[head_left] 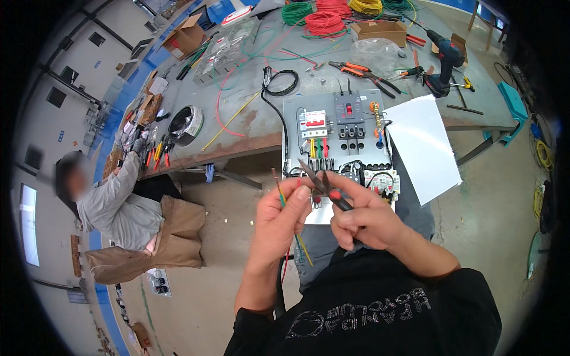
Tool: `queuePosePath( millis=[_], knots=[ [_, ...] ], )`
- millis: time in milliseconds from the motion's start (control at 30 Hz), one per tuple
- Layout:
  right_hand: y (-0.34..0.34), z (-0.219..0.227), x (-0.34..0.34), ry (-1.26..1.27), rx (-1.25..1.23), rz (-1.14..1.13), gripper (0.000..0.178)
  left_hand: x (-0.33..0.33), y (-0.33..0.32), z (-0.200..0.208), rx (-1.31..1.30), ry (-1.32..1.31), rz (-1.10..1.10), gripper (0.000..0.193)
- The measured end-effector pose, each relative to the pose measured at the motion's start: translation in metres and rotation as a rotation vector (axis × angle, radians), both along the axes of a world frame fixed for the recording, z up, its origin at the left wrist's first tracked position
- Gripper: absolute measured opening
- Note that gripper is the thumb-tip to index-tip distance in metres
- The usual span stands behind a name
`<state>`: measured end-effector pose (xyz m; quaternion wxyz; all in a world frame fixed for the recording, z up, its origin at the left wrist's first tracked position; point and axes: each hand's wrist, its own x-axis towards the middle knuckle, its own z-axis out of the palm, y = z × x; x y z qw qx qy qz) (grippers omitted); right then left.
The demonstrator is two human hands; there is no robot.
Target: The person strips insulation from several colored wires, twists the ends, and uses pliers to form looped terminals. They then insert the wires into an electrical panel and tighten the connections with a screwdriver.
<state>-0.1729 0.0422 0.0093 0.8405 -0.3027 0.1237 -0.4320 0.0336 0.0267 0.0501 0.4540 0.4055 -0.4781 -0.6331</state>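
My left hand (280,216) pinches several thin wires, among them a yellow-green wire (305,249) hanging below the fingers and a red one (298,183) at the fingertips. A bare copper end sticks up beside the thumb. In my right hand (368,218) are black-and-red scissors (314,177); their pointed metal blades stand apart close to the left fingertips. Behind both hands lies a white mounting panel (291,110) carrying a black breaker (350,113), a smaller white breaker with red switches (313,121) and bundled black wires. My hands hide its lower part.
The panel meets the grey workbench (249,113). On the bench lie orange-handled pliers (356,70), a cordless drill (444,59), wire coils (325,24) and a black cable loop (282,82). White paper (424,148) overlaps the panel's right side. Another person (122,204) sits at the left.
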Motion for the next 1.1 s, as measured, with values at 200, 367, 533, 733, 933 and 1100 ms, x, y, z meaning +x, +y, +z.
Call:
queuePosePath(
  millis=[200, 367, 533, 733, 933, 1100],
  knots=[
    [0.003, -0.009, 0.007, 0.351, -0.027, 0.025, 0.052, -0.001, 0.002, -0.003, -0.006, -0.082, -0.071, 0.030],
    [-0.011, -0.015, 0.005, 0.648, -0.427, -0.321, 0.034, 0.001, -0.002, 0.010, -0.028, -0.099, -0.019, 0.029],
    [-0.030, 0.036, -0.011, 0.975, -0.690, -0.292, 0.029, 0.009, -0.004, 0.019, -0.125, -0.102, 0.076, 0.022],
    [-0.044, 0.027, -0.010, 1.227, -0.994, -0.574, 0.038, 0.004, -0.010, 0.018, -0.235, -0.193, 0.139, 0.023],
    [-0.042, 0.021, -0.012, 1.203, -1.002, -0.529, 0.035, 0.005, -0.016, 0.008, -0.232, -0.225, 0.146, 0.021],
    [-0.039, 0.026, -0.010, 1.332, -0.985, -0.472, 0.038, 0.005, -0.020, 0.007, -0.246, -0.266, 0.153, 0.017]
  ],
)
